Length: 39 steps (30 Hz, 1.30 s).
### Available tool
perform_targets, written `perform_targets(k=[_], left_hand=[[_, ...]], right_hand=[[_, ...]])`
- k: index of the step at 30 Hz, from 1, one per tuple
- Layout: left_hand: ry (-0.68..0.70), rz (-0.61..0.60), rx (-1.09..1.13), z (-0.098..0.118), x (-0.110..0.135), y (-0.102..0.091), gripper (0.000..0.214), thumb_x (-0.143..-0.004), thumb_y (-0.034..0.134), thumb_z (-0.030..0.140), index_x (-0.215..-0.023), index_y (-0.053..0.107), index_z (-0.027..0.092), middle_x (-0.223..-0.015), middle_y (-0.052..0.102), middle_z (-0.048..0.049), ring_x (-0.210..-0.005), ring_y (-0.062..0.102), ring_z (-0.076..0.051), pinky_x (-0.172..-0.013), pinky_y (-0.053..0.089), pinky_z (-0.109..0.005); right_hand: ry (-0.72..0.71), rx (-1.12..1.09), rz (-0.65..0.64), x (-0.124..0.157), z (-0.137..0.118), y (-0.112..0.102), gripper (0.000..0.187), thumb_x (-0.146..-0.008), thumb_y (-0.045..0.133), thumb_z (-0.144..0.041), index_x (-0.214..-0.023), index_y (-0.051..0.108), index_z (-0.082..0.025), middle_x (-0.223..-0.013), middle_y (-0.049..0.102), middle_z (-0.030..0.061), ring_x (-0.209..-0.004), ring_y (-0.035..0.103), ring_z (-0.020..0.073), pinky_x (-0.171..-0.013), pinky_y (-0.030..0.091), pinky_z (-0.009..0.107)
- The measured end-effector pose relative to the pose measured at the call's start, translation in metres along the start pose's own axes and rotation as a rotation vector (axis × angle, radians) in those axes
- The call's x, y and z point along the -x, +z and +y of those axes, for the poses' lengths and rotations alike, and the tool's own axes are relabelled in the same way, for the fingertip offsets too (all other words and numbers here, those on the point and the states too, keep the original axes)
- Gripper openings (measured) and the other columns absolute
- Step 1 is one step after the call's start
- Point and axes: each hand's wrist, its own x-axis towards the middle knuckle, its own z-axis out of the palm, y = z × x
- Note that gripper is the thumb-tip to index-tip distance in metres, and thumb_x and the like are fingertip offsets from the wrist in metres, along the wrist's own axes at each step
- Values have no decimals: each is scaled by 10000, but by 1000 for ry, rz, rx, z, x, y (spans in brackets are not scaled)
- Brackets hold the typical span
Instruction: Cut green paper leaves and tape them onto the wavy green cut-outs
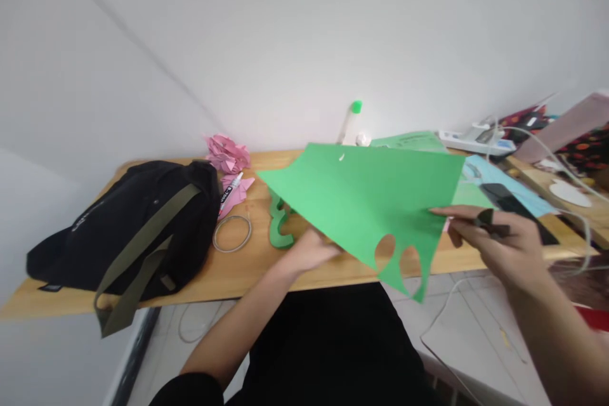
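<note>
A large green sheet of paper [361, 196] is held up at a tilt over the desk, with two rounded holes cut near its lower right corner. My right hand [509, 244] pinches its right edge between thumb and fingers. Dark loops that look like scissor handles [492, 223] sit around the fingers of that hand; any blades are hidden. My left hand [314, 250] reaches under the sheet's lower left edge, its fingers covered by the paper. Just left of it lies a green curvy cut-out shape [280, 228], partly under the sheet.
On the left a black bag [157, 222] with olive straps covers much of the wooden desk [228, 279]. Crumpled pink paper [227, 153], a marker [231, 193] and a ring-shaped coil [232, 233] lie beside it. A phone [514, 206], power strip [476, 141] and cables occupy the right.
</note>
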Motion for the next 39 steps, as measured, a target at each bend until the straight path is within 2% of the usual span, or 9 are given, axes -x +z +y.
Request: perform_targets(k=[2,4,7,11,16,25,31,35,39], left_hand=[[-13,-95,165,0,13,12,401,-725,730,151,-1109,614,152,-1085,708,-84,-947,687,-202,-815,555,-311],[-88,-133,422,-1,20,20,444,-676,767,151,-1097,626,140,-1056,719,-105,-938,697,-226,-815,565,-347],[-216,2,768,-3,23,24,429,-743,707,194,-1162,614,169,-1101,704,-125,-1087,643,-260,-941,511,-441],[-270,178,735,-2,26,17,333,-838,594,285,-1163,631,223,-1093,709,-98,-1192,574,-252,-1000,470,-468],[-371,42,810,-1,33,16,285,-836,561,434,-922,694,196,-936,739,-88,-943,677,-245,-848,541,-419],[-639,249,1152,-2,26,20,273,-699,690,400,-747,574,158,-593,597,18,-436,501,-91,-464,398,-254],[-756,97,986,-2,23,22,414,-671,698,476,-487,484,173,-433,452,51,-404,399,-55,-494,364,-241],[-680,50,872,4,18,19,377,-688,640,454,-470,516,173,-435,477,35,-419,405,-68,-505,371,-242],[-626,-40,525,22,0,-4,280,-695,510,277,-434,469,184,-422,497,20,-371,390,-68,-466,363,-233]], right_hand=[[171,-159,19,7,17,16,229,-796,594,-386,-825,733,-207,-442,517,-18,-409,442,125,-408,336,279],[242,-220,120,9,25,34,179,-704,689,-361,-772,714,-197,-511,580,-6,-431,453,117,-416,365,279],[292,-296,228,3,20,61,216,-589,765,-303,-767,694,-203,-645,648,2,-450,450,93,-415,382,261],[348,-488,243,-11,7,91,216,-602,743,-318,-760,667,-193,-621,598,-24,-419,391,62,-392,347,236],[449,-606,209,-23,5,114,240,-610,734,-330,-786,679,-176,-629,561,-26,-424,367,44,-380,295,211],[528,-541,137,-37,31,108,236,-634,704,-329,-814,699,-175,-651,552,-26,-463,352,44,-397,260,192],[478,-310,125,-41,49,103,228,-677,664,-361,-817,696,-184,-792,681,30,-706,592,156,-612,457,276],[531,-231,139,-41,47,91,246,-662,655,-359,-807,688,-164,-738,677,28,-639,579,152,-605,447,283],[543,-330,121,-35,40,80,248,-629,651,-339,-803,671,-163,-646,616,-3,-531,504,113,-486,374,239]])
